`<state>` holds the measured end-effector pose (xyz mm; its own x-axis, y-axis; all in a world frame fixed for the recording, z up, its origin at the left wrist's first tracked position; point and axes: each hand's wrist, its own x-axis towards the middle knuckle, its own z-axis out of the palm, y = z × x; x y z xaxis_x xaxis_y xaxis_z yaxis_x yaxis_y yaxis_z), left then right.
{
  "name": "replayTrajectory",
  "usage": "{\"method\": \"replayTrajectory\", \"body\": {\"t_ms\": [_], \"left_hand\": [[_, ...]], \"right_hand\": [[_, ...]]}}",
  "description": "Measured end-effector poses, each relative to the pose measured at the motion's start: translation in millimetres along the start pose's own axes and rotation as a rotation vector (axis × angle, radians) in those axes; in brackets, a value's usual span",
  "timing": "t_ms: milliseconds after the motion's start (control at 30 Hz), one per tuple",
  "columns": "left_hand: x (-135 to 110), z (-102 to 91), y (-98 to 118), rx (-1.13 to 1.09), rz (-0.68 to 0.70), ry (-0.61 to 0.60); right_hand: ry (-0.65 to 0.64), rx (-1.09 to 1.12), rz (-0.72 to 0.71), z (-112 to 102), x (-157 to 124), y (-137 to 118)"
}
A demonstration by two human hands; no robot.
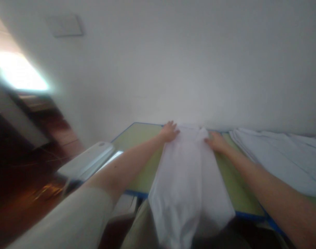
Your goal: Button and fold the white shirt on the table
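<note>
A long piece of white cloth (183,162), perhaps a garment, lies over the green table and hangs down past its front edge towards my lap. At its far left corner, my left hand (170,131) rests with fingers apart, touching the cloth's edge. My right hand (215,141) is at the far right edge, where its thumb and fingers close on the cloth beside a small raised fold. The picture is blurred, so the fingertips are not sharp.
The green table (139,138) with a blue rim stands against a white wall (173,69). Folded white cloth (282,155) lies on the right. A white rounded device (87,159) is at the left, beside my left forearm. Further left are a dark reddish floor (66,141) and a bright opening.
</note>
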<state>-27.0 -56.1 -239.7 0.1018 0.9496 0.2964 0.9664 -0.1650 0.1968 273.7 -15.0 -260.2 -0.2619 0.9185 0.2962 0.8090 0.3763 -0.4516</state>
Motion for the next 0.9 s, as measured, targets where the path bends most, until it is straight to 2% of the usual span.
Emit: {"method": "replayTrajectory", "body": {"t_ms": [67, 133, 233, 367, 467, 600, 700, 800, 900], "left_hand": [[-23.1, 5.1, 24.7, 0.054, 0.165, -0.100], [-46.0, 8.8, 46.7, 0.074, 0.231, -0.178], [-74.4, 7.1, 70.5, 0.076, 0.312, -0.226], [-103.3, -1.1, 89.6, -0.008, 0.470, -0.308], [-122.2, -2.0, 97.5, -0.067, 0.434, -0.354], [-148.0, -3.2, 102.9, -0.096, 0.315, -0.324], [-176.9, -10.8, 110.1, -0.122, 0.326, -0.290], [-214.6, -18.5, 123.4, -0.137, 0.541, -0.209], [-254.5, -12.0, 139.1, -0.144, 0.920, -0.188]], "right_hand": [[-0.065, -0.204, -0.224, 5.0, -21.9, -9.8], [-0.152, -0.340, -0.344, 9.5, -43.9, -20.9], [-0.244, -0.409, -0.349, 11.4, -71.1, -32.7], [-0.279, -0.391, -0.363, 6.8, -97.5, -34.1], [-0.290, -0.317, -0.432, 1.8, -119.8, -29.9], [-0.253, -0.266, -0.481, -10.1, -162.6, -27.7], [-0.212, -0.255, -0.513, -21.7, -201.9, -32.3], [-0.131, -0.256, -0.570, -27.4, -241.3, -38.2], [-0.014, -0.264, -0.685, -21.8, -277.4, -35.1]]}}
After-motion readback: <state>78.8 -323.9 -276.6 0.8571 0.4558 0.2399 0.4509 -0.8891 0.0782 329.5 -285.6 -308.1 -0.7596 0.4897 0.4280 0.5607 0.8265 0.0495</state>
